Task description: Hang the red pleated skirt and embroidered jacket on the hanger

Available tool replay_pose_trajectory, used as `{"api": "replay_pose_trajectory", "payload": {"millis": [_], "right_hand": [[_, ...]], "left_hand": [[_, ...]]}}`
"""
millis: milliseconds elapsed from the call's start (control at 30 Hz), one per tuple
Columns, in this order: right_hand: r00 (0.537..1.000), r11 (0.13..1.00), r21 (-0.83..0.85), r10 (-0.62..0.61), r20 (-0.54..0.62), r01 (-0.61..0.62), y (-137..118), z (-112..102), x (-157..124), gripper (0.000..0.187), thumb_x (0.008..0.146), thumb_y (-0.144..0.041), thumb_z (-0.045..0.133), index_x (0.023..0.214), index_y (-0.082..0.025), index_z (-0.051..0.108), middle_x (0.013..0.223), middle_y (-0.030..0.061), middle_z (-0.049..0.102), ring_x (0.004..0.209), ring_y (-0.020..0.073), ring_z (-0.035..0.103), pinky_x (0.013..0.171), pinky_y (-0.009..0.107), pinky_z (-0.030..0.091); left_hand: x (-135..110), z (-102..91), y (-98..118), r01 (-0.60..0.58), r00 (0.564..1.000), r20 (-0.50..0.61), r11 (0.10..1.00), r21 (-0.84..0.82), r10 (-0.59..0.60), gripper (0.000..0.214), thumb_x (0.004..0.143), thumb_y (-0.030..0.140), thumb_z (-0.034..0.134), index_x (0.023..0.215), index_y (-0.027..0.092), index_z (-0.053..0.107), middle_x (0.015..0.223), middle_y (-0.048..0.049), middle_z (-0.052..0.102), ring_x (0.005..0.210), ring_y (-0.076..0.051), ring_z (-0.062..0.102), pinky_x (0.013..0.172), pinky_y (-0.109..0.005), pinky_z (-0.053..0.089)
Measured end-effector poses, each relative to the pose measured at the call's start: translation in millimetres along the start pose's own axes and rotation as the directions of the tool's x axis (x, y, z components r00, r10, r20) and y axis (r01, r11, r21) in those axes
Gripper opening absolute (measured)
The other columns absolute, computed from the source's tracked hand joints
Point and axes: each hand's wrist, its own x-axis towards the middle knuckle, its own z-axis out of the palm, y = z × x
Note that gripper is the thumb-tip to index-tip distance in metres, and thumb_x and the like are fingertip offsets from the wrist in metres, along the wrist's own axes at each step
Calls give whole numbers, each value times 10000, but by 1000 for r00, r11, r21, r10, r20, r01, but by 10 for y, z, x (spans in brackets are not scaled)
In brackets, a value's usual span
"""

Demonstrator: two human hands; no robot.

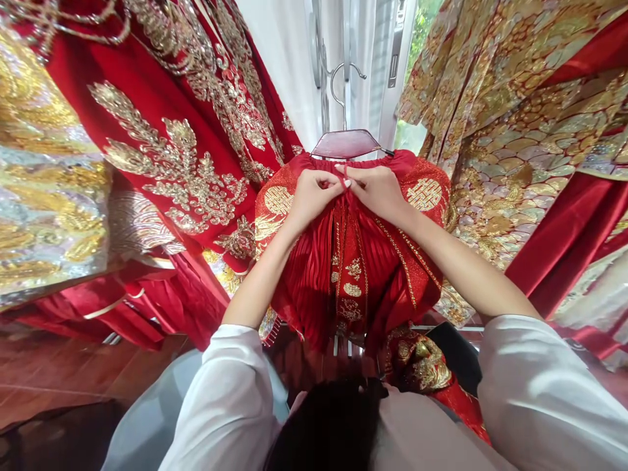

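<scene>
A red pleated skirt [314, 275] with gold embroidery hangs in front of me from a hanger [346, 142] with a metal hook. At the middle of its gathered waist, my left hand [318, 194] pinches a thin red cord. From the other side my right hand [375, 190] has its fingers closed on the same cord, its fingertips close to those of the left. The cord [345, 171] passes between the two hands; its exact crossing is partly hidden by the fingers. Gold round emblems [424, 194] show on the skirt's side panels.
A red garment with silver-gold beading [181, 163] hangs at the left. Gold-patterned garments [510, 150] hang at the right. Behind the hanger are a metal rack [318, 46] and a pale curtain [275, 46]. A red and gold cloth item [426, 366] lies low near my right arm.
</scene>
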Motion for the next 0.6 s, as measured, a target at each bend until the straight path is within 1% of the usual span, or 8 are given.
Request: {"api": "replay_pose_trajectory", "payload": {"millis": [67, 133, 233, 333, 433, 500, 533, 600], "right_hand": [[1000, 998, -65, 5, 17, -3, -5, 0, -38, 432, 972, -291, 312, 1324, -204, 546, 1007, 78, 679, 900, 188, 594, 744, 248, 365], [999, 996, -91, -11, 36, 14, 20, -5, -63, 431, 973, -288, 303, 1319, -201, 546, 1022, 80, 678, 906, 190, 597, 743, 244, 353], [996, 996, -57, -71, 59, 74, 96, -5, -54, 419, 970, -272, 290, 1244, -195, 598, 1013, 76, 673, 901, 184, 589, 759, 249, 341], [990, 991, 34, -128, 52, 127, 152, 7, -3, 394, 956, -263, 303, 1105, -178, 658, 992, 73, 654, 915, 178, 564, 789, 260, 342], [986, 982, 98, -162, 27, 159, 144, 22, 36, 365, 928, -250, 326, 997, -172, 675, 992, 78, 627, 926, 180, 533, 809, 280, 345], [992, 987, 102, -128, 8, 127, 125, 24, 24, 324, 890, -235, 362, 939, -160, 674, 966, 82, 612, 894, 183, 520, 792, 292, 346], [996, 993, 87, -85, -6, 86, 122, 22, 3, 301, 865, -226, 382, 906, -150, 671, 942, 86, 605, 872, 185, 515, 778, 297, 346], [998, 999, 37, 30, -51, -29, 142, 12, -59, 259, 817, -210, 410, 829, -133, 657, 892, 96, 589, 836, 192, 506, 751, 308, 344]], "left_hand": [[-2, 48, -17, 13, 1000, 13, 999, -39, -12, 146, 747, 126, 621, 601, 136, 623, 570, 22, 540, 527, -78, 392, 536, -216, 312], [-4, 71, -38, 7, 1000, 22, 999, -49, -6, 166, 737, 85, 598, 580, 140, 592, 569, 31, 520, 536, -75, 388, 549, -211, 315], [-3, 80, -67, -18, 998, 58, 1000, -22, 19, 208, 735, 55, 564, 553, 146, 520, 570, 38, 473, 549, -75, 381, 565, -211, 317], [-5, 87, -83, -51, 995, 90, 996, 72, 45, 204, 750, 64, 544, 577, 158, 488, 603, 30, 471, 582, -88, 414, 597, -222, 346], [-20, 82, -79, -114, 992, 85, 971, 209, 98, 142, 769, 87, 544, 653, 163, 516, 746, -6, 534, 695, -113, 491, 681, -247, 399], [-50, 46, -67, -119, 992, 86, 943, 310, 97, 108, 784, 103, 543, 694, 162, 533, 851, -34, 551, 761, -131, 522, 722, -266, 419], [-72, 12, -61, -105, 993, 80, 925, 366, 81, 105, 789, 107, 539, 699, 161, 534, 879, -45, 552, 781, -140, 531, 733, -274, 425], [-132, -83, -54, -74, 997, 64, 882, 466, 50, 126, 787, 104, 531, 676, 161, 513, 868, -55, 550, 785, -157, 537, 736, -289, 429]]}}
